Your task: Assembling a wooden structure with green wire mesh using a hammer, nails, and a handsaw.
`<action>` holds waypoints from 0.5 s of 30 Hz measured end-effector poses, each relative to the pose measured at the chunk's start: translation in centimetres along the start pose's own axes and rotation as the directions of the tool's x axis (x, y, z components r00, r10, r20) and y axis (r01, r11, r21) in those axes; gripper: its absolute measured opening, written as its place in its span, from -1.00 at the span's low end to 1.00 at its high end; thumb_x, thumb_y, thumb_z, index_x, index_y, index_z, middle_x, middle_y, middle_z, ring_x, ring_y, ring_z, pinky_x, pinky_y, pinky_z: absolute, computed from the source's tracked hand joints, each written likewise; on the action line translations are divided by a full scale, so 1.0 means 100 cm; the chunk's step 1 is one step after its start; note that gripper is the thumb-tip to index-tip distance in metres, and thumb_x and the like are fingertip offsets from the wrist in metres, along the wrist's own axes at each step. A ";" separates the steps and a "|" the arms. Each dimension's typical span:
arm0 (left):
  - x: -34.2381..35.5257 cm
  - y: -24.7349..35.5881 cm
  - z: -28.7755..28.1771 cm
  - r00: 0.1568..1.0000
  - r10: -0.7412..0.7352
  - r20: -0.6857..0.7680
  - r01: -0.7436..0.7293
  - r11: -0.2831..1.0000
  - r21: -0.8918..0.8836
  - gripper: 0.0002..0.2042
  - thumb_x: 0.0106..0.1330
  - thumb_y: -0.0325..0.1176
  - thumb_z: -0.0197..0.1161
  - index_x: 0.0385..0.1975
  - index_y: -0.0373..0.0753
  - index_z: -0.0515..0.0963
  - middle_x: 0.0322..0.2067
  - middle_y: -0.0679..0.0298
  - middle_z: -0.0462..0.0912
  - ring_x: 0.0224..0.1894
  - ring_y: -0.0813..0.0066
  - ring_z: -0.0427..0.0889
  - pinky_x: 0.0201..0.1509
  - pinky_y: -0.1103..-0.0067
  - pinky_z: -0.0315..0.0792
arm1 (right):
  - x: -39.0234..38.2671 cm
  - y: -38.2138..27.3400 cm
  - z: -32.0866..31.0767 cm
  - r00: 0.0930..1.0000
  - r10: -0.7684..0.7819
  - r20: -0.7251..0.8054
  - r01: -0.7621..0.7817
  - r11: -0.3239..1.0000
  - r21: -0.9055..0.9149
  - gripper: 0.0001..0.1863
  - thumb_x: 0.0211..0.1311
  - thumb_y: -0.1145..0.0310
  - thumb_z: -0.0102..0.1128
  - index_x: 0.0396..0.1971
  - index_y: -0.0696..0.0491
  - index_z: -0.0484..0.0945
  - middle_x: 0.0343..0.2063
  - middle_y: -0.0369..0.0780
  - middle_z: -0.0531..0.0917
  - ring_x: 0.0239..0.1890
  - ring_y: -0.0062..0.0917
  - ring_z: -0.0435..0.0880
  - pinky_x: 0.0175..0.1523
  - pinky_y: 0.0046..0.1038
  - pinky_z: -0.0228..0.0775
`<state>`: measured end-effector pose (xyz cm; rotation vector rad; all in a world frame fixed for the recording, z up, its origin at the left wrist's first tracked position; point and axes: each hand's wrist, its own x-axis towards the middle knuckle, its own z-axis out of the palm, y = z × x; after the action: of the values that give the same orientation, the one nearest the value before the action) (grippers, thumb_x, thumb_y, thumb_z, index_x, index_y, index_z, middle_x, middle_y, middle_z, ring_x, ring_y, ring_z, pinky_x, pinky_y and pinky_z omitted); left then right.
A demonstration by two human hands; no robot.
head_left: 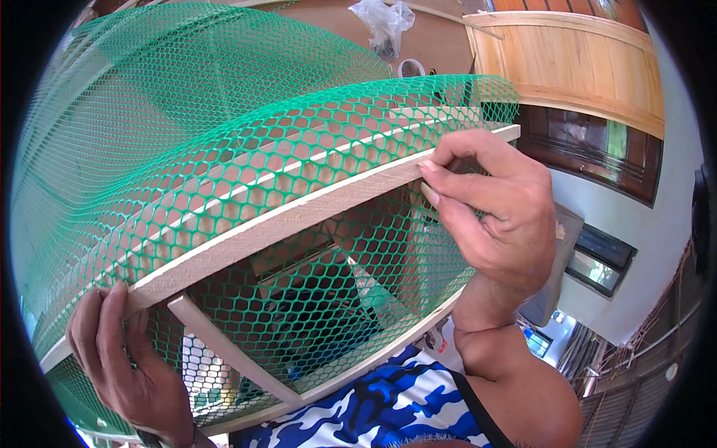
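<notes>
A wooden frame (291, 213) of pale strips stands before me, its long top bar running up from lower left to upper right. Green plastic mesh (321, 104) lies over the far side of that bar and spreads away to the left. My left hand (131, 366) curls its fingers over the bar's lower-left end, with the mesh beside it. Toward the other end, my right hand (497, 205) pinches thumb and forefinger at the bar's top edge, where the mesh meets the wood. The fingers partly hide what lies between them.
More green mesh shows through the frame's opening, crossed by a slanting wooden brace (231, 347). Beyond lie a roll of tape (411, 69) and a clear plastic bag (382, 26). A pale wooden panel (567, 63) and a dark wooden door (590, 153) stand at the right.
</notes>
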<state>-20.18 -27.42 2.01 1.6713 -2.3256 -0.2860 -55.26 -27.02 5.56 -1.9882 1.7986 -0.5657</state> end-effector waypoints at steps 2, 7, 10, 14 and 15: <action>0.002 0.002 0.001 1.000 0.009 -0.026 -0.009 1.000 -0.003 -0.71 0.24 -0.65 0.26 -0.02 -0.36 0.63 -0.08 0.01 0.62 0.02 0.04 0.60 0.08 0.25 0.50 | -0.003 -0.003 0.000 1.000 -0.001 0.015 0.002 0.999 -0.040 -0.81 -0.05 0.75 0.29 -0.38 0.23 0.71 -0.36 -0.14 0.64 -0.40 -0.39 0.69 -0.29 -0.45 0.53; 0.002 0.005 -0.001 0.994 0.067 -0.089 -0.072 0.996 -0.053 -0.71 0.18 -0.67 0.29 -0.07 -0.37 0.64 -0.13 0.04 0.64 -0.05 0.05 0.62 0.07 0.28 0.50 | -0.013 -0.007 -0.003 0.998 -0.050 0.046 0.056 0.987 -0.152 -0.82 -0.03 0.66 0.21 -0.38 0.23 0.70 -0.34 -0.11 0.62 -0.30 -0.27 0.67 -0.16 -0.34 0.53; 0.000 0.003 -0.005 0.987 0.110 -0.121 -0.120 0.989 -0.082 -0.69 0.15 -0.66 0.32 -0.06 -0.37 0.63 -0.12 0.05 0.63 -0.04 0.06 0.61 0.07 0.31 0.49 | -0.016 -0.001 -0.005 0.990 -0.122 0.069 0.133 0.973 -0.187 -0.81 -0.04 0.61 0.15 -0.40 0.23 0.69 -0.33 -0.07 0.62 -0.26 -0.20 0.67 -0.11 -0.28 0.53; -0.003 0.010 -0.011 0.974 0.140 -0.177 -0.162 0.980 -0.114 -0.73 0.23 -0.60 0.30 -0.06 -0.36 0.64 -0.10 0.07 0.65 -0.03 0.09 0.62 0.07 0.37 0.49 | -0.018 0.005 -0.009 0.975 -0.196 0.103 0.214 0.953 -0.215 -0.77 -0.08 0.56 0.11 -0.40 0.23 0.70 -0.31 0.00 0.65 -0.19 -0.10 0.68 -0.03 -0.22 0.54; -0.005 0.014 -0.013 0.965 0.160 -0.208 -0.186 0.976 -0.116 -0.75 0.26 -0.58 0.28 -0.06 -0.35 0.65 -0.10 0.08 0.66 -0.04 0.11 0.64 0.06 0.40 0.50 | -0.019 0.006 -0.010 0.972 -0.206 0.112 0.226 0.950 -0.214 -0.77 -0.08 0.54 0.12 -0.41 0.23 0.70 -0.32 0.02 0.66 -0.18 -0.09 0.68 -0.02 -0.22 0.54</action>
<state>-20.88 -26.55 3.64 1.3569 -2.2323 -0.2245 -56.45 -25.26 5.99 -2.3445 1.6657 -0.3410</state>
